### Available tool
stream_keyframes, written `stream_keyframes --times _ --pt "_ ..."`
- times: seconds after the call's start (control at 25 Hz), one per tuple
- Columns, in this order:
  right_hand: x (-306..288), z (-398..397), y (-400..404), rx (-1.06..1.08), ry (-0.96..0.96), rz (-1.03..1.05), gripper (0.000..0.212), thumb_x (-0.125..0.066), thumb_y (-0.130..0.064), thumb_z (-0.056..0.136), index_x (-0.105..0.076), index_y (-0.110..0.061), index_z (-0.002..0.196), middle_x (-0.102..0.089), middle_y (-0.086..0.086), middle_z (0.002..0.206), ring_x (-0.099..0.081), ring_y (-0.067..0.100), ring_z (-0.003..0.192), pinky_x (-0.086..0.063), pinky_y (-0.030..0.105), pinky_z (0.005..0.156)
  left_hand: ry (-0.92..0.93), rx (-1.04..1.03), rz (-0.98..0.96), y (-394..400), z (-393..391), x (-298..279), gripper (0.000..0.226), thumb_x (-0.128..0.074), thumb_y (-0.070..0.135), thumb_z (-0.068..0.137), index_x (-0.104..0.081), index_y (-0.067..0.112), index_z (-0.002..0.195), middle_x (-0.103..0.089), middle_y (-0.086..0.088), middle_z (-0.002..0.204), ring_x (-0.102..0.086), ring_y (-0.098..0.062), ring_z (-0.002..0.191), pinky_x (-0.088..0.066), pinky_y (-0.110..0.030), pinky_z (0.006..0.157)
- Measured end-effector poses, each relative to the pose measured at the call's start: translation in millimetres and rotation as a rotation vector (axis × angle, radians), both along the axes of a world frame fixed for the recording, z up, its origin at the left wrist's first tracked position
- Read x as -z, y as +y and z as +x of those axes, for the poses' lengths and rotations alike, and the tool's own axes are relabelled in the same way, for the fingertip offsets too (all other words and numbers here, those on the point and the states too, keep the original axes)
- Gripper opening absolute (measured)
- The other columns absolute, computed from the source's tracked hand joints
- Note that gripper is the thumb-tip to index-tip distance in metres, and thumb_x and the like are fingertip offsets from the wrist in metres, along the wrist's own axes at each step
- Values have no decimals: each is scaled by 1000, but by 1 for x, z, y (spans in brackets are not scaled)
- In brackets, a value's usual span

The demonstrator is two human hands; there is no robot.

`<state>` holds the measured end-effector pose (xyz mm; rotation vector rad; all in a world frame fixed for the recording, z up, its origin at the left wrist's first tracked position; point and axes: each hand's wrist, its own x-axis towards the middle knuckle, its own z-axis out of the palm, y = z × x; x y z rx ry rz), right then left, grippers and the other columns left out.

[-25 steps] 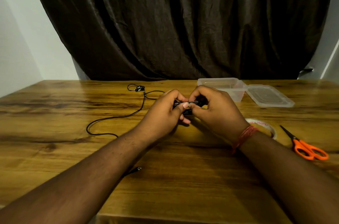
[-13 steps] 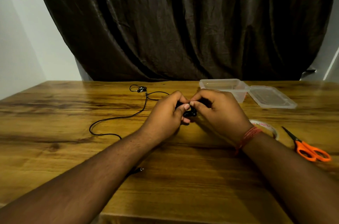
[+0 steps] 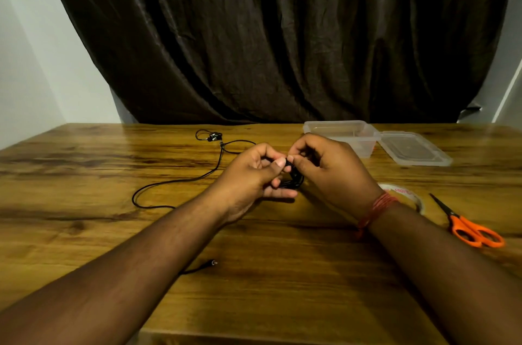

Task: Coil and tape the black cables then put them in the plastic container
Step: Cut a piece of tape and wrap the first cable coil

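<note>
Wall (image 3: 34, 68): pale, at my far left, behind the table
Table (image 3: 84, 175): wood grain, running the whole width in front of me
Curtain (image 3: 282, 34): dark and creased, hanging behind the table's far edge
Loose cable (image 3: 180, 181): black, lying on the table left of my hands; it loops near my left forearm, runs up toward the far edge and bends back right toward my left hand
Earbuds (image 3: 213, 136): at the far end of the loose cable, in a small loop near the table's back edge
Plug (image 3: 212, 262): a cable end lying on the table just right of my left forearm, near the front
Left hand (image 3: 251, 175): fingers curled, thumb pressed down, grasping the coil from the left
Coil (image 3: 292, 178): small black bundle held between my two hands, above the table at its middle
Right hand (image 3: 333, 169): fingers curled, thumb and forefinger pinching the top of the coil
Wristband (image 3: 375, 210): red thread wound round my right wrist
Container (image 3: 343, 134): clear plastic, open, on the table just behind my right hand
Lid (image 3: 413, 148): clear, lying flat, touching the container's right side
Tape (image 3: 406, 195): a clear roll flat on the table, partly hidden behind my right wrist
Scissors (image 3: 470, 227): orange handles toward me, dark blades pointing away and left, just right of the tape
</note>
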<state>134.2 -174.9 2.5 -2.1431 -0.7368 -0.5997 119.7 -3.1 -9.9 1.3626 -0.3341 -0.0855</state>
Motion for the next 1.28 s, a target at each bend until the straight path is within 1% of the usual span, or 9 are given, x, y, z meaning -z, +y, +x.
stream_keyframes --times 0.2,0.4,0.6,0.8,0.96,1.04,1.12,1.2,1.28 --pt "-2 -1 -1 -8 -38 -45 4 -63 -19 91 -66 -22 90 -64 -12 81 -58 2 78 -43 13 65 104 86 -98 2 -1 -4 13 -47 13 100 -54 4 94 -63 0 65 -45 -4 50 -62 -41 61" --pt "-1 -1 -1 -9 -68 -88 6 -64 -17 91 -66 -22 92 -64 -12 86 -58 3 82 -46 17 70 163 114 -128 5 -2 -6 6 -53 8 96 -58 5 94 -62 -6 83 -45 -3 51 -60 -34 53" --pt "0 1 0 0 -52 -57 4 -66 -20 90 -67 -24 90 -65 -12 83 -59 1 80 -45 14 66 156 62 -130 2 0 -5 4 -54 5 96 -56 5 92 -62 -4 79 -43 -2 48 -59 -30 51" --pt "2 0 0 -55 124 64 8 -68 -18 87 -68 -26 89 -67 -7 76 -61 2 71 -47 13 63 63 -73 30 -1 1 -1 7 -55 10 97 -56 8 90 -59 -2 74 -47 -2 45 -53 -22 45" --pt "2 -1 1 -145 325 136 22 -73 -13 82 -66 -23 100 -69 -4 87 -68 16 84 -58 30 78 44 -160 50 -3 2 -1 9 -53 11 98 -54 9 89 -57 -5 76 -51 -1 43 -50 -20 39" --pt "3 -3 5 -88 249 27 33 -76 -17 79 -59 -22 106 -63 -6 100 -64 15 93 -55 24 84 63 -191 30 -3 3 -2 8 -55 12 98 -56 9 90 -59 -2 73 -51 -2 43 -50 -20 39" --pt "4 -5 10 -3 7 -85 38 -78 -24 76 -55 -19 106 -51 -5 107 -54 11 99 -45 15 84 90 -217 -1 -2 3 -3 7 -56 13 97 -56 8 93 -61 0 71 -50 -2 43 -50 -20 39" --pt "5 -6 12 59 -143 -129 27 -75 -32 77 -59 -19 94 -45 -4 102 -46 10 95 -39 20 80 123 -244 -47 -2 5 -4 5 -56 12 97 -57 8 95 -62 0 71 -48 -2 43 -49 -19 39" --pt "8 -6 13 106 -113 -197 20 -72 -39 80 -65 -22 87 -43 -3 96 -42 10 92 -34 23 75 157 -254 -78 0 6 -5 5 -56 12 98 -57 7 97 -60 1 64 -46 -3 44 -48 -18 40"
